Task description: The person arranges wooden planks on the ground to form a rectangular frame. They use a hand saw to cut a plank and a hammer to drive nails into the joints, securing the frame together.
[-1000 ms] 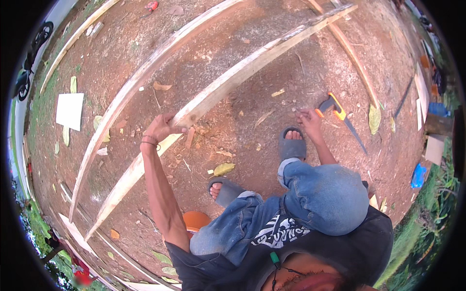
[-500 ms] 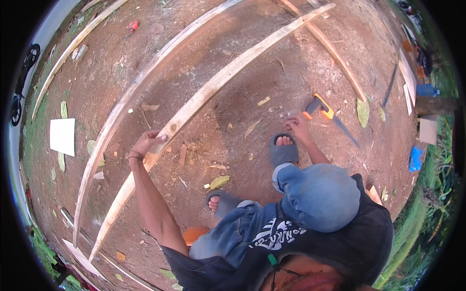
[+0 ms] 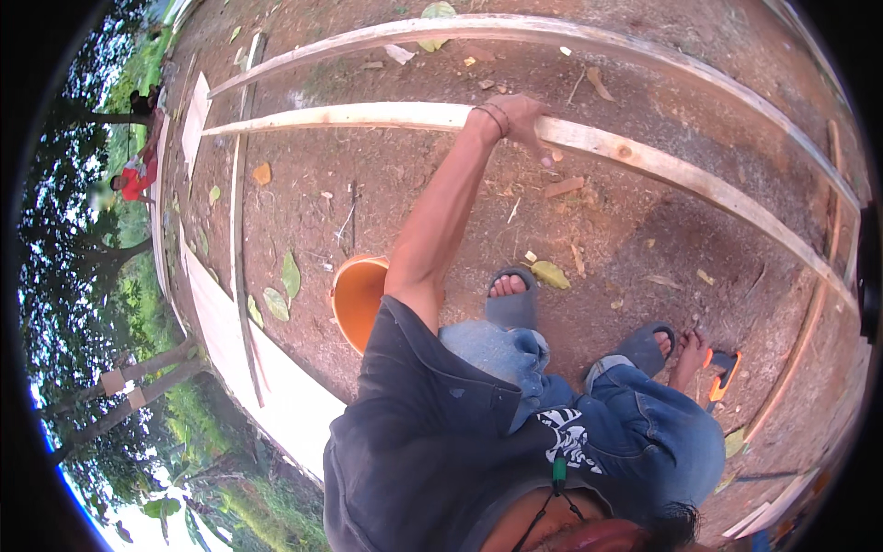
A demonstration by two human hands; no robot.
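A long pale wooden strip [image 3: 635, 155] runs across the ground in front of me, curved by the lens, with a knot near its middle. My left hand [image 3: 517, 121] reaches over this strip and grips it, fingers draped over the near edge. Low at the right, beside my sandalled foot, my right hand [image 3: 692, 353] is near the soil with its fingers apart and nothing visible in them. Just right of it lies a hand saw [image 3: 725, 375] with a black and orange handle; its blade is mostly hidden behind my knee.
Beyond it lies a second wooden strip [image 3: 589, 34], roughly parallel. A reddish strip [image 3: 798, 363] crosses at the right. An orange bucket [image 3: 338, 299] stands by my left elbow. White boards [image 3: 285, 391] lie at the left, and a person in red [image 3: 138, 179] is farther off.
My view has swung left, bringing the bucket, white boards and other person into sight. My left hand stays on the strip; my right hand remains low near the saw.
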